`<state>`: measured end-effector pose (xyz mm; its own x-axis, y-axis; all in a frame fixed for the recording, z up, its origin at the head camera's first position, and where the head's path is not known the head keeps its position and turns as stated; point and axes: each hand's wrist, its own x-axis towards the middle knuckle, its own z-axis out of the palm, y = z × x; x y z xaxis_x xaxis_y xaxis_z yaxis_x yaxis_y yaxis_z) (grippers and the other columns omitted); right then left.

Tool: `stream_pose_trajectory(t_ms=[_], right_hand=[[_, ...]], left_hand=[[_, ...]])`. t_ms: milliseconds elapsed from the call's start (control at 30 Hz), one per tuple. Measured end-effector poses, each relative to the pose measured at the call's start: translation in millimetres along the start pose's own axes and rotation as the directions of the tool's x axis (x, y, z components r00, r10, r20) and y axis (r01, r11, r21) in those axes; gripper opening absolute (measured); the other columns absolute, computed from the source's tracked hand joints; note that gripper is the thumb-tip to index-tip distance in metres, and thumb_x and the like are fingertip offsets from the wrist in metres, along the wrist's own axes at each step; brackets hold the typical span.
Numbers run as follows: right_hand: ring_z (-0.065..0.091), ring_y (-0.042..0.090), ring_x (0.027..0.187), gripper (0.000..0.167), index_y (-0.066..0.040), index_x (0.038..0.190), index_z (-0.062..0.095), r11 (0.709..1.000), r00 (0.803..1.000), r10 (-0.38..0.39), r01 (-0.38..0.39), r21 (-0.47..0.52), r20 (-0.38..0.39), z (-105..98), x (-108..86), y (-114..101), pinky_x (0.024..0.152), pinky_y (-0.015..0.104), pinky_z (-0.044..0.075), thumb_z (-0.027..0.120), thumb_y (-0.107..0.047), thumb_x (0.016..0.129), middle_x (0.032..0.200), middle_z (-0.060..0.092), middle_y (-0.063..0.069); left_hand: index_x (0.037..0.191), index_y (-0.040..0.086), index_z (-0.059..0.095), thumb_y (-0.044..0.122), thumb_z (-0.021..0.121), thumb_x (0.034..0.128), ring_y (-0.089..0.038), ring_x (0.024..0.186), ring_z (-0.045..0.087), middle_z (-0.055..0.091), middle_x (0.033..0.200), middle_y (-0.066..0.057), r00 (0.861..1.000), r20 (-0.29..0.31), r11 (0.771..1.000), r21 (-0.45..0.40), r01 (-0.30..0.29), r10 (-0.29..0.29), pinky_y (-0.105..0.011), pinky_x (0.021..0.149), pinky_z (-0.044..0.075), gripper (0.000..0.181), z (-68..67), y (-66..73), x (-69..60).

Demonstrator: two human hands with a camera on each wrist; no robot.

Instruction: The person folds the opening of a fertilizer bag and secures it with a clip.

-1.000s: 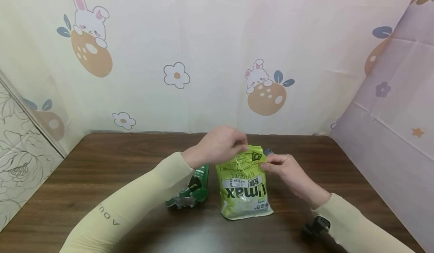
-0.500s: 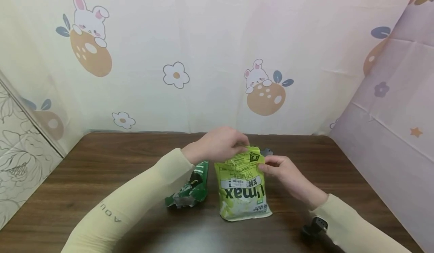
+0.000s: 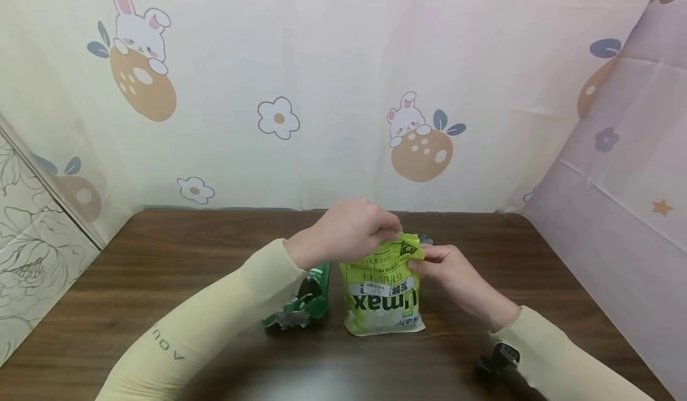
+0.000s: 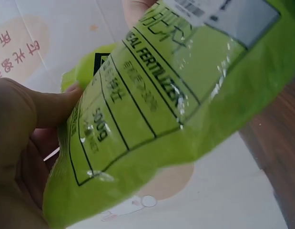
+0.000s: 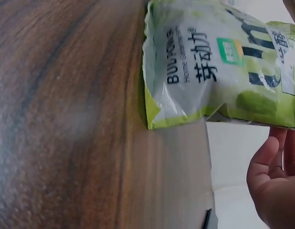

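Note:
A bright green fertilizer bag (image 3: 382,296), its print upside down in the head view, stands on the wooden table. My left hand (image 3: 351,231) pinches its top edge from the left; in the left wrist view the thumb of that hand (image 4: 23,124) lies on the green plastic (image 4: 152,119). At the bag's upper right side, my right hand (image 3: 456,275) grips the edge between thumb and fingers. The right wrist view shows the bag's bottom seam (image 5: 148,71) near the tabletop, with the right hand (image 5: 280,181) at its far end.
A dark green crumpled packet (image 3: 308,302) with a silvery torn end lies left of the bag, partly behind my left forearm. Behind the bag's upper right corner is a small dark grey object (image 3: 426,239). A patterned cloth (image 3: 338,150) hangs beyond the table (image 3: 241,359).
The bag's lower end has shifted slightly away from me, towards the back of the table. My left hand has moved a little to the right along with the bag's top edge.

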<state>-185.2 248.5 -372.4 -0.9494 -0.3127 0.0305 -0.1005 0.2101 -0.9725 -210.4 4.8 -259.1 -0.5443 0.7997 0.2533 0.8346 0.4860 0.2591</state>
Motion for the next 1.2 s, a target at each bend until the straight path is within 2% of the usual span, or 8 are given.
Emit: stream_pose_trajectory(t_ms=[300,500,700,1000,1200], right_hand=[[0.055,0.014,0.120,0.028,0.000,0.115,0.073,0.999,0.996,-0.028,0.026,-0.025,-0.080,-1,-1.3,-7,0.098,0.042,0.042,0.073,-0.014,0.091,0.127,0.065,-0.001],[0.056,0.010,0.120,0.024,-0.008,0.116,0.075,0.998,0.996,-0.063,0.065,0.027,-0.058,-1,-3.6,-6,0.094,0.031,0.047,0.070,-0.011,0.093,0.128,0.065,-0.007],[0.061,0.014,0.113,0.023,-0.012,0.114,0.075,0.986,0.993,-0.119,0.121,0.112,-0.025,-1,-3.6,-7,0.091,0.032,0.050,0.065,-0.005,0.095,0.123,0.068,-0.005],[0.066,0.015,0.102,0.015,-0.013,0.101,0.078,0.992,0.993,-0.106,0.109,0.061,-0.055,0,-1.9,-11,0.085,0.030,0.051,0.070,-0.004,0.091,0.112,0.072,-0.005],[0.064,0.012,0.107,0.020,-0.013,0.106,0.078,0.995,0.995,-0.083,0.086,0.045,-0.054,1,-2.5,-8,0.089,0.030,0.049,0.071,-0.004,0.090,0.114,0.071,-0.007]], left_hand=[[0.103,0.021,0.077,0.024,0.063,0.0996,-0.002,0.065,0.057,0.071,0.088,0.011,0.999,-0.029,0.999,0.046,-0.023,0.024,-0.019,0.058,0.045,0.014,-6.3,7.5,-1.5],[0.100,0.022,0.077,0.025,0.062,0.1004,-0.004,0.064,0.055,0.067,0.082,0.014,1.000,-0.010,1.000,0.026,-0.013,0.014,-0.022,0.056,0.044,0.015,-8.8,9.1,-1.1],[0.102,0.021,0.077,0.025,0.060,0.1012,-0.003,0.066,0.057,0.068,0.085,0.013,1.000,-0.006,1.000,0.000,0.011,-0.011,-0.022,0.059,0.046,0.017,-10.0,10.9,-1.5],[0.102,0.019,0.077,0.024,0.060,0.1011,-0.003,0.066,0.057,0.068,0.084,0.012,1.000,-0.002,0.999,-0.032,0.022,-0.022,-0.022,0.059,0.046,0.017,-10.4,11.4,-1.9],[0.101,0.020,0.077,0.025,0.062,0.1000,-0.003,0.064,0.056,0.067,0.083,0.013,0.999,0.009,0.998,-0.044,0.047,-0.046,-0.022,0.057,0.046,0.015,-10.0,10.5,-0.8]])
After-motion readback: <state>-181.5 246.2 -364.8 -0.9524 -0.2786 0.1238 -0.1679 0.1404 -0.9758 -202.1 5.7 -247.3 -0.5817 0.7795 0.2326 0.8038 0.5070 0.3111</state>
